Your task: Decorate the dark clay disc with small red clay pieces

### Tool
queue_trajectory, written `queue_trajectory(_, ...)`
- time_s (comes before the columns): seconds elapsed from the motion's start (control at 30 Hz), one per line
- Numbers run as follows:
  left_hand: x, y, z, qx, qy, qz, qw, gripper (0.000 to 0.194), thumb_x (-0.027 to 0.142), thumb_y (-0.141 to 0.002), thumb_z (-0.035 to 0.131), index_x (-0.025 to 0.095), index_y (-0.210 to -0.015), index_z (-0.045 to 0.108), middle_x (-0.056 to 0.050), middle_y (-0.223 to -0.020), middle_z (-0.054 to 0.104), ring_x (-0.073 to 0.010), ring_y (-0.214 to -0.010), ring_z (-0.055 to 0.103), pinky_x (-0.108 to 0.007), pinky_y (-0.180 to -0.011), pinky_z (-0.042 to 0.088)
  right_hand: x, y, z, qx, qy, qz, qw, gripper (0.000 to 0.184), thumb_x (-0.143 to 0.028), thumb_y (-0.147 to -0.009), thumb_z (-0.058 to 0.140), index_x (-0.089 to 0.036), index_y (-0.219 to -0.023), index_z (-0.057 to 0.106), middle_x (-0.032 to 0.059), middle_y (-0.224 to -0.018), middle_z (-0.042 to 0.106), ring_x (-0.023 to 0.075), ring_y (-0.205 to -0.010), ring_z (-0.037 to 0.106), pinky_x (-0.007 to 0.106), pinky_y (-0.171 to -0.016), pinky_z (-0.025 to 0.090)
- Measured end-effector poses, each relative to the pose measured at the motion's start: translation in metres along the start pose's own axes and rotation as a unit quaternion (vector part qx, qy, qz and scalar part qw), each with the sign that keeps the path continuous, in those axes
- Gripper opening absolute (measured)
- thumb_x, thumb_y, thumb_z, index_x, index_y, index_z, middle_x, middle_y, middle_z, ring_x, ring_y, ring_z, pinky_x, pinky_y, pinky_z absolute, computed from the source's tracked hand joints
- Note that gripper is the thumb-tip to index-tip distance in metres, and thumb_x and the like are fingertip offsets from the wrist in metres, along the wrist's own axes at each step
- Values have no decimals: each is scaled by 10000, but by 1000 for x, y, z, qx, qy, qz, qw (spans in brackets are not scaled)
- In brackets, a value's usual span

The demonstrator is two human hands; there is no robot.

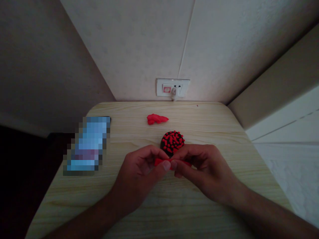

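Note:
Between my fingertips is a piece of red modelling clay (159, 162), pinched from both sides. My left hand (142, 176) is closed on its left end, thumb against fingers. My right hand (205, 171) grips the other end in the same way, and some red shows below its fingers. Just beyond the fingertips lies a round black clay piece (164, 141) dotted with small red balls and short strips; the hands hide its near edge. Farther back rests a loose red lump of clay (157, 119), tapering toward the right.
The pale wooden table (129, 132) has rounded far corners and meets the wall. On its left side lies a phone (89, 142), blurred by pixelation. A wall socket (173, 87) with a plug in it sits just above the far edge. White furniture (286, 89) stands at the right.

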State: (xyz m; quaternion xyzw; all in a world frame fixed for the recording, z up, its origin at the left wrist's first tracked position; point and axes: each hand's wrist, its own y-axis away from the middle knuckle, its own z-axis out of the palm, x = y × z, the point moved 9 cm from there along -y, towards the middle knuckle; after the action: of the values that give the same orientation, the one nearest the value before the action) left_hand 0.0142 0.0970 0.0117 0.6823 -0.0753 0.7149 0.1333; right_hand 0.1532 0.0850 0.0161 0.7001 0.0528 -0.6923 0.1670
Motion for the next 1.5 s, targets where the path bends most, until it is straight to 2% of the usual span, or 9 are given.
queue_trajectory(0.33,8,4,-2,3,-58,11,998,119,157,-871,724,201,-764,750,44,-690,722,-106,-650,641,-173,-615,495,2,-2,2,-12,18,-5,1000,182,-334,-886,799,-159,-856,761,18,-728,715,130,-663,617,237,-600,467)
queue_trajectory(0.5,7,6,-1,7,-70,13,997,118,140,-857,713,194,-754,732,42,-693,705,-106,-667,633,-173,-634,497,0,-1,4,-14,20,-19,1000,188,-315,-873,804,-152,-816,729,4,-693,679,115,-628,569,234,-582,446)
queue_trajectory(0.6,4,5,0,5,-58,10,998,125,123,-850,711,190,-745,722,41,-687,701,-100,-644,618,-171,-607,483,-1,-2,6,-15,26,-17,999,215,-334,-879,794,-153,-797,711,0,-673,657,114,-612,552,235,-561,429)
queue_trajectory(0.77,-5,2,-1,11,-12,-21,1000,47,181,-850,788,191,-821,753,20,-727,735,-112,-661,645,-181,-615,503,1,-3,4,-8,-18,2,1000,193,-337,-857,831,-171,-847,733,4,-709,691,119,-626,601,227,-575,470)
queue_trajectory(0.97,-11,0,2,-9,56,-41,998,38,185,-830,807,195,-848,775,8,-755,773,-107,-678,681,-166,-636,534,-1,0,4,-13,-48,6,999,224,-373,-868,825,-172,-809,747,-5,-648,670,111,-577,592,215,-535,472)
queue_trajectory(1.13,-13,0,-1,0,29,-60,998,74,186,-771,860,188,-792,789,5,-692,769,-97,-606,655,-148,-558,498,2,0,5,-12,-43,13,999,231,-363,-881,814,-168,-800,720,-7,-662,665,106,-585,575,216,-541,447)
queue_trajectory(1.27,-9,1,-4,15,23,-54,998,72,175,-769,855,195,-750,788,22,-643,749,-86,-565,633,-139,-527,477,3,-2,6,-21,1,2,1000,245,-409,-947,727,-176,-872,718,9,-729,679,128,-641,588,242,-581,460)
queue_trajectory(1.4,-7,1,-8,34,-5,-50,998,47,185,-770,847,200,-770,803,17,-635,747,-91,-545,618,-146,-509,468,-3,0,3,-22,78,-35,996,173,-341,-891,801,-182,-855,743,8,-737,690,142,-665,587,258,-606,459)
queue_trajectory(1.5,-6,0,-8,34,-4,-44,998,51,169,-773,832,193,-754,791,18,-620,737,-98,-536,616,-159,-510,482,-6,2,0,-17,96,-45,994,165,-314,-872,822,-177,-814,752,6,-718,690,141,-657,579,259,-612,454)
